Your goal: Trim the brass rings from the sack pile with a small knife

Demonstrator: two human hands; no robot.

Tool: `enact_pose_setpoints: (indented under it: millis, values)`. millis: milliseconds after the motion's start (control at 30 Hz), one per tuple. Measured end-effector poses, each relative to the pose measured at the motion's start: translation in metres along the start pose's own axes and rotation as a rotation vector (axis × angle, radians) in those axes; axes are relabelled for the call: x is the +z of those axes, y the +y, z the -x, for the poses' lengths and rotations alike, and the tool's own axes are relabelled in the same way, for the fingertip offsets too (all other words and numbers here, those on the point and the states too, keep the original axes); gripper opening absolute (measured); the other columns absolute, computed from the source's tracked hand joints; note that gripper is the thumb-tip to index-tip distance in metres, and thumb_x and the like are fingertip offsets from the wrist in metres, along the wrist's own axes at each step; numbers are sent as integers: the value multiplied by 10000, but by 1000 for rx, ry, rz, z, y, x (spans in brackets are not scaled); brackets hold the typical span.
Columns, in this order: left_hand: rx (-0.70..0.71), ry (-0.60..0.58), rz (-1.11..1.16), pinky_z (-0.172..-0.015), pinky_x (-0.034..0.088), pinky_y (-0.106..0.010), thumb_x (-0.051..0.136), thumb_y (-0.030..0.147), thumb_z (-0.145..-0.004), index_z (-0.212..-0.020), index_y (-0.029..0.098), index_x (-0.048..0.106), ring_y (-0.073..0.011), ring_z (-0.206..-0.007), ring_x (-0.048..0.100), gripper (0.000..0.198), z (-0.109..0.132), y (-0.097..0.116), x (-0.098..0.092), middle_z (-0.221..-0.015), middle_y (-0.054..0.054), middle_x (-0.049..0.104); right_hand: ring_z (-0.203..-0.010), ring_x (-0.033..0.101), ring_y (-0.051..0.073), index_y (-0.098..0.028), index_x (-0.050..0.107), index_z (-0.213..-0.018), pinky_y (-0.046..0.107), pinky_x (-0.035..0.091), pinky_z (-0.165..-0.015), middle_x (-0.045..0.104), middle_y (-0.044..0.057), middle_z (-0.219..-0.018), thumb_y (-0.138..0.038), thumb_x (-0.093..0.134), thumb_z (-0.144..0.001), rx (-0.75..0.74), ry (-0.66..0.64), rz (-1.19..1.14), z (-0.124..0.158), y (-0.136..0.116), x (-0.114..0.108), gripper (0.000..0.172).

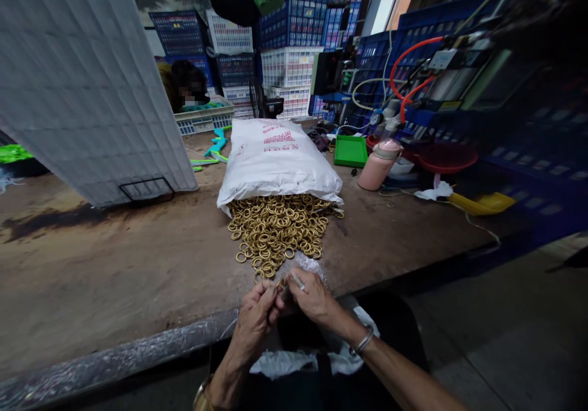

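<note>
My left hand (256, 314) is closed in a pinch at the table's near edge, with a gold-coloured ring (280, 283) between its fingertips. Close beside it, my right hand (316, 299) is closed around a small whitish stick-like tool (297, 281); its working end is hidden by the fingers. Both hands meet at the ring. Just beyond them lies a heap of gold-coloured rings (278, 227), spilling from the mouth of a white woven sack (280, 160) with red print. An open white bag (287, 363) is partly visible below my hands, over the lap.
A tall white padded panel (92, 86) stands at left on a black wire stand. To the right are a green tray (350, 150), a pink bottle (380, 165), a red dish (448, 157) and a yellow scoop (482, 203). Stacked crates (291, 66) and another person (184, 83) are behind.
</note>
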State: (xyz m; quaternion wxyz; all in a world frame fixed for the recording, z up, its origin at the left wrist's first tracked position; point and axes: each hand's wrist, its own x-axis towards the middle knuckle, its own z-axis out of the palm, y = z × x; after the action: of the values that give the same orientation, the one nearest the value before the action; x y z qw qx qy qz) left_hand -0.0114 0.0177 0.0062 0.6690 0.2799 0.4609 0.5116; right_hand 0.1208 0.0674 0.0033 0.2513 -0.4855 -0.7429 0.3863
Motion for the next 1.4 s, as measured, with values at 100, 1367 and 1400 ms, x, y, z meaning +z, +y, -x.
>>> enact_pose_setpoints:
  millis: [100, 1367, 1400]
  values:
    - [19, 19, 20, -369, 142, -167, 594, 442, -709, -697, 151, 505, -19, -371, 272, 305, 0, 0, 0, -540, 52, 493, -526, 384, 98, -189, 455, -687, 224, 245, -515, 458, -32, -570, -160, 390, -781, -87, -90, 165, 7, 1, 3, 118]
    - [15, 29, -104, -351, 180, -149, 578, 415, -730, -716, 145, 540, -15, -355, 294, 272, 16, 2, -3, -498, 57, 484, -710, 551, 177, -154, 489, -988, 262, 283, -589, 616, 65, -790, -119, 393, -744, 25, -55, 697, 1, 3, -2, 264]
    - [-3, 3, -85, -348, 177, -147, 575, 410, -738, -745, 147, 544, -14, -353, 291, 265, 19, 2, -3, -503, 58, 485, -707, 558, 175, -154, 490, -984, 258, 280, -581, 621, 66, -786, -120, 394, -749, 61, -38, 715, -4, 5, -6, 256]
